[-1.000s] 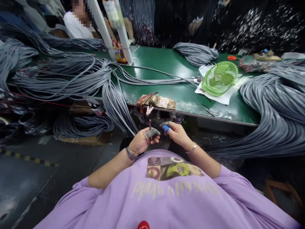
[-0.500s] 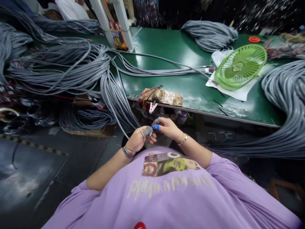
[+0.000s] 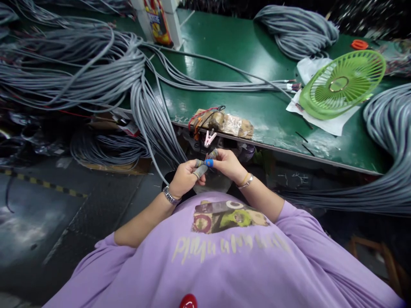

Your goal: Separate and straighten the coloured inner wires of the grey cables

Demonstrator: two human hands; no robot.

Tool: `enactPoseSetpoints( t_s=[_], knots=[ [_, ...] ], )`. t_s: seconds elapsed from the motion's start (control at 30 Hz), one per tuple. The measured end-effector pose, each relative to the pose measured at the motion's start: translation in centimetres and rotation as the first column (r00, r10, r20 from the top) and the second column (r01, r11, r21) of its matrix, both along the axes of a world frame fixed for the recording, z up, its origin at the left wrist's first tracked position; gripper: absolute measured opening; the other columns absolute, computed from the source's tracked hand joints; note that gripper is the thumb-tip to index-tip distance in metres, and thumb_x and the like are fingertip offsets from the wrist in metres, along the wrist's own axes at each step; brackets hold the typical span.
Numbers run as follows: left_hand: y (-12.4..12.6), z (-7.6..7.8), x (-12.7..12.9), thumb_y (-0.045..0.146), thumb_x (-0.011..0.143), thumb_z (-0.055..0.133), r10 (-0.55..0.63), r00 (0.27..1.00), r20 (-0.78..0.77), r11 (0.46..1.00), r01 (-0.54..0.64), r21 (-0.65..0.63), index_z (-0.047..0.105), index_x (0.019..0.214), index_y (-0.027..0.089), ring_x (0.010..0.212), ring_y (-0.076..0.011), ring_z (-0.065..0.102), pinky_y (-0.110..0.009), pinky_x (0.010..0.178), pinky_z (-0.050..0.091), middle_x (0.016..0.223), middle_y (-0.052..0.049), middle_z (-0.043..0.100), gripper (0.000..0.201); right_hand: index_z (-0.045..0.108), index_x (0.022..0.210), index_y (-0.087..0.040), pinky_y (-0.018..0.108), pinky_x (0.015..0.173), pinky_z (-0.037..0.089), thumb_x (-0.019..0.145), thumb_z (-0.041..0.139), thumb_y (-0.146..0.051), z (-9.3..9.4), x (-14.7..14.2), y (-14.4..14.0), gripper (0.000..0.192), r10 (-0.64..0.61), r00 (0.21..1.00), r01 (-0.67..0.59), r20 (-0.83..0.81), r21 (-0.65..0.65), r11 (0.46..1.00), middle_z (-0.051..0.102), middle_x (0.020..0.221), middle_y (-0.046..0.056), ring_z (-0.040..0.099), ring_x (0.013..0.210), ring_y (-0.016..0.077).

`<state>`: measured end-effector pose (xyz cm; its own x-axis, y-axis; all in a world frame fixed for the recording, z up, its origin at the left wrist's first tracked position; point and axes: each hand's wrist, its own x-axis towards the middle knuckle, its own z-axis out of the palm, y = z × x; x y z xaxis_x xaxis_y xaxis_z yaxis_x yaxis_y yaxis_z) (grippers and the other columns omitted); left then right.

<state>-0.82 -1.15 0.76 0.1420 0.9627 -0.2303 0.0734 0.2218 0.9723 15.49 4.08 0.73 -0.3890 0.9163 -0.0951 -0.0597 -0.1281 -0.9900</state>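
My left hand (image 3: pixel 185 177) and my right hand (image 3: pixel 227 164) meet in front of my chest, just below the edge of the green workbench (image 3: pixel 244 55). Both pinch the end of a thin grey cable (image 3: pixel 150 150) whose short coloured wire tips (image 3: pixel 207 156) stick up between my fingertips. Grey finger cots cover my left fingertips and a blue one covers a right fingertip. A pink clip (image 3: pixel 209 138) hangs from the bench edge right above my hands.
A taped brown fixture (image 3: pixel 224 123) with red and black wires sits on the bench edge. Thick bundles of grey cable (image 3: pixel 80 68) drape over the left side, another bundle (image 3: pixel 385 171) over the right. A green fan (image 3: pixel 342 83) lies on white paper.
My hands came together from slightly apart and rose closer to the bench edge. The view tilted down, so the person at the far left top has left the picture.
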Motion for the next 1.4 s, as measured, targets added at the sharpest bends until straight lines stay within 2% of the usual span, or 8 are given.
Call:
enactPoseSetpoints(
  t_s=[0.13, 0.33, 0.5, 0.63, 0.8, 0.9, 1.1, 1.4],
  knots=[
    [0.2, 0.0, 0.2, 0.040, 0.074, 0.072, 0.053, 0.998, 0.016, 0.999, -0.054, 0.010, 0.063, 0.079, 0.014, 0.056, -0.0148, 0.068, -0.019, 0.043, 0.047, 0.066, -0.005, 0.070, 0.028, 0.058, 0.070, -0.015, 0.022, 0.052, 0.040, 0.058, 0.081, -0.041, -0.3, -0.3, -0.5, 0.037, -0.036, 0.999, 0.035, -0.022, -0.056, 0.998, 0.056, 0.062, -0.004, 0.045, 0.054, 0.0075],
    [-0.1, 0.3, 0.6, 0.040, 0.072, 0.074, 0.049, 0.997, 0.057, 0.999, -0.049, -0.001, 0.059, 0.073, 0.014, 0.039, -0.0089, 0.056, -0.017, 0.037, 0.040, 0.053, 0.001, 0.062, 0.029, 0.057, 0.072, -0.016, 0.020, 0.048, 0.036, 0.059, 0.081, -0.047, 0.1, -0.3, -0.9, 0.041, -0.046, 0.998, 0.043, -0.049, -0.059, 0.997, 0.055, 0.060, -0.004, 0.043, 0.052, 0.0069],
    [-0.2, 0.5, 1.4, 0.041, 0.070, 0.074, 0.253, 0.954, 0.161, 0.967, -0.257, 0.004, 0.058, 0.070, 0.015, 0.040, -0.0089, 0.057, -0.015, 0.033, 0.033, 0.054, 0.001, 0.063, 0.030, 0.057, 0.070, -0.016, 0.022, 0.051, 0.038, 0.065, 0.077, -0.049, 0.0, -0.4, -1.1, 0.039, -0.059, 0.994, 0.058, -0.088, -0.017, 0.998, 0.053, 0.059, -0.004, 0.043, 0.052, 0.0071],
    [0.1, 0.4, 1.8, 0.038, 0.065, 0.075, 0.385, 0.873, 0.300, 0.921, -0.382, -0.070, 0.061, 0.074, 0.015, 0.039, -0.0083, 0.056, -0.015, 0.030, 0.029, 0.054, 0.002, 0.062, 0.029, 0.060, 0.071, -0.016, 0.025, 0.058, 0.041, 0.074, 0.071, -0.043, -0.5, -0.5, -1.9, 0.029, -0.100, 0.994, 0.089, 0.038, 0.223, 0.971, 0.058, 0.065, -0.001, 0.049, 0.059, 0.0103],
    [0.1, 0.5, 1.7, 0.034, 0.060, 0.078, 0.408, 0.832, 0.377, 0.913, -0.381, -0.146, 0.061, 0.074, 0.014, 0.036, -0.0074, 0.052, -0.015, 0.029, 0.026, 0.051, 0.003, 0.060, 0.030, 0.062, 0.069, -0.017, 0.026, 0.061, 0.040, 0.081, 0.064, -0.032, -0.5, -0.1, -2.9, 0.019, -0.187, 0.958, 0.039, 0.217, 0.547, 0.836, 0.059, 0.067, 0.001, 0.051, 0.063, 0.0117],
    [-0.1, 0.6, 1.6, 0.033, 0.060, 0.079, 0.393, 0.841, 0.372, 0.920, -0.362, -0.154, 0.060, 0.075, 0.015, 0.037, -0.0076, 0.054, -0.014, 0.029, 0.027, 0.053, 0.003, 0.062, 0.031, 0.062, 0.070, -0.017, 0.026, 0.060, 0.041, 0.080, 0.065, -0.033, -0.6, 0.0, -2.9, 0.020, -0.161, 0.974, 0.066, 0.160, 0.479, 0.875, 0.060, 0.067, 0.001, 0.051, 0.063, 0.0117],
    [-0.2, 0.7, 1.3, 0.030, 0.057, 0.081, 0.248, 0.879, 0.408, 0.962, -0.175, -0.208, 0.059, 0.075, 0.014, 0.041, -0.0095, 0.059, -0.014, 0.032, 0.029, 0.058, -0.001, 0.066, 0.033, 0.059, 0.071, -0.017, 0.025, 0.057, 0.041, 0.073, 0.071, -0.043, -0.8, 0.1, -2.2, 0.029, -0.153, 0.985, 0.160, -0.079, 0.088, 0.983, 0.056, 0.064, -0.002, 0.047, 0.058, 0.0099],
    [-0.3, 0.6, 1.1, 0.034, 0.060, 0.080, 0.095, 0.915, 0.392, 0.963, 0.016, -0.271, 0.061, 0.071, 0.011, 0.045, -0.0135, 0.063, -0.016, 0.034, 0.033, 0.062, -0.007, 0.069, 0.032, 0.059, 0.073, -0.017, 0.022, 0.051, 0.039, 0.071, 0.073, -0.046, -0.8, -0.2, -2.1, 0.032, -0.119, 0.986, 0.124, -0.115, 0.032, 0.992, 0.060, 0.068, 0.000, 0.047, 0.057, 0.0086]
  ],
)
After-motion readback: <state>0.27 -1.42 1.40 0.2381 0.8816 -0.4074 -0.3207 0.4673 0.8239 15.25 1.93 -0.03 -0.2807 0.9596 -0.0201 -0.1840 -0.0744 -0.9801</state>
